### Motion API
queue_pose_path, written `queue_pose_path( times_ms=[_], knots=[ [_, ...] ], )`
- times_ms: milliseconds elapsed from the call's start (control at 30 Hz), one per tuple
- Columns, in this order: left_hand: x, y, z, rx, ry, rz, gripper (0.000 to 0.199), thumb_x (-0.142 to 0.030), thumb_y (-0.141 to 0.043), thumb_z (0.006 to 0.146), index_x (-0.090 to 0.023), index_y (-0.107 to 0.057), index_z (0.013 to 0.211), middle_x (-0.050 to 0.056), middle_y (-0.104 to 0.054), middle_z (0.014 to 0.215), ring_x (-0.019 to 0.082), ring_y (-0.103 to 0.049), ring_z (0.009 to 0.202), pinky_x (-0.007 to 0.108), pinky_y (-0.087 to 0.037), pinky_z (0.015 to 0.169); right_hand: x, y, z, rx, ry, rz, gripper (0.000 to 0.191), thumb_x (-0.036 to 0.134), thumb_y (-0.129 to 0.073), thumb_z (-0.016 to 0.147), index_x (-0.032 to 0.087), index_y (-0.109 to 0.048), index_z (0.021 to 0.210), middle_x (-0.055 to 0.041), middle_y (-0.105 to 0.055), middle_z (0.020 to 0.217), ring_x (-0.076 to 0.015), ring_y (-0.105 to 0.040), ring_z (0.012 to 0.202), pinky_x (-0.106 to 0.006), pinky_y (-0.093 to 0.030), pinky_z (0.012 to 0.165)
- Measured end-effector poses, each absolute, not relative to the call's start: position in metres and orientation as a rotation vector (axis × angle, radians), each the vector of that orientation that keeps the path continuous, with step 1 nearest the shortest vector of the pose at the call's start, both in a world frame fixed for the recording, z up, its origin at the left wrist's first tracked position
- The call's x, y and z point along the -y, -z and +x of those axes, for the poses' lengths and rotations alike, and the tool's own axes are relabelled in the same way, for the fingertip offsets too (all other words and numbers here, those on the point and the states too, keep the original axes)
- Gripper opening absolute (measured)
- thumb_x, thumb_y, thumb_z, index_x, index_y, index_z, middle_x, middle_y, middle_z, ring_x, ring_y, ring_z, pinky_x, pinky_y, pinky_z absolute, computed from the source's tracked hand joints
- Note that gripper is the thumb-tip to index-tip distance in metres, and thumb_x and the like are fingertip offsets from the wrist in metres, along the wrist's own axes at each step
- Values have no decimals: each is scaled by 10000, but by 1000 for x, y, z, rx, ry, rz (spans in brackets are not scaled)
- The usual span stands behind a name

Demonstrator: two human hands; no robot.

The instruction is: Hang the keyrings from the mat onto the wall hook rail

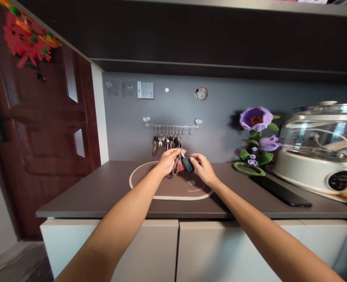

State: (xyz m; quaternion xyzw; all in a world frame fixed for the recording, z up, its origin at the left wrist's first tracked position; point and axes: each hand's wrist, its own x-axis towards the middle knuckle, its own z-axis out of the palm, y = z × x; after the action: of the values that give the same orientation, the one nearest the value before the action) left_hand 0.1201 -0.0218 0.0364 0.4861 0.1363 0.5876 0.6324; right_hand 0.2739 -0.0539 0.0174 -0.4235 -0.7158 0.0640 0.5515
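Both hands meet above the brown mat (167,192), around a bunch with a black car key fob (188,164) on it. My left hand (170,159) is closed in a pinch at the top of the bunch, by its ring. A braided strap (175,166) hangs beneath those fingers, with something reddish beside it. My right hand (202,166) grips the fob's right side between thumb and fingers. Behind them, a hook rail (173,126) on the grey wall carries several hanging keys (167,141).
A purple crocheted flower (256,118) stands on the counter (82,196) at right, beside a black phone (281,191) and a white appliance with a clear lid (311,156). A dark cabinet (220,39) overhangs the counter. At left is a reddish-brown door (53,149).
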Motion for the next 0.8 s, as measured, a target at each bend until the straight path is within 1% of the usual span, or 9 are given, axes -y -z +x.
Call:
queue_pose_path(
  times_ms=[100,200,333,467,667,800],
  knots=[
    [21,-35,122,-304,-1332,1107,126,-146,-633,657,-91,-606,767,91,-664,794,142,-615,749,317,-436,828,49,-21,264,1676,-198,-967,315,439,-443,779,182,-570,909,-51,-594,951,-148,-546,853,-301,-415,792],
    [19,-34,122,-307,-1345,1096,130,-150,-642,649,-101,-608,765,77,-661,766,131,-610,714,305,-449,792,42,-24,251,1617,-325,-915,333,459,-468,754,171,-587,873,-47,-619,889,-147,-555,805,-285,-425,750],
    [14,-34,121,-318,-1390,1079,140,-164,-656,633,-105,-609,751,66,-656,734,121,-602,670,273,-464,720,35,-28,238,1501,-499,-864,330,450,-541,694,157,-603,832,-44,-635,814,-140,-558,717,-267,-431,680],
    [9,-33,122,-345,-1403,1080,198,-200,-676,612,-111,-615,778,52,-650,687,117,-588,605,266,-467,640,34,-36,234,1407,-621,-858,323,432,-610,626,143,-615,770,-40,-635,755,-129,-544,648,-256,-419,627],
    [7,-33,122,-355,-1453,1067,256,-232,-708,569,-110,-622,776,37,-645,652,107,-579,580,262,-462,649,33,-46,237,1416,-703,-855,330,448,-629,597,139,-622,712,-19,-612,656,-114,-512,575,-257,-406,598],
    [5,-33,120,-348,-1442,1099,279,-253,-701,586,-115,-629,817,51,-659,714,119,-596,624,266,-468,667,26,-49,240,1472,-646,-867,312,437,-613,620,132,-594,684,-9,-582,636,-99,-486,569,-245,-396,597]
  ],
)
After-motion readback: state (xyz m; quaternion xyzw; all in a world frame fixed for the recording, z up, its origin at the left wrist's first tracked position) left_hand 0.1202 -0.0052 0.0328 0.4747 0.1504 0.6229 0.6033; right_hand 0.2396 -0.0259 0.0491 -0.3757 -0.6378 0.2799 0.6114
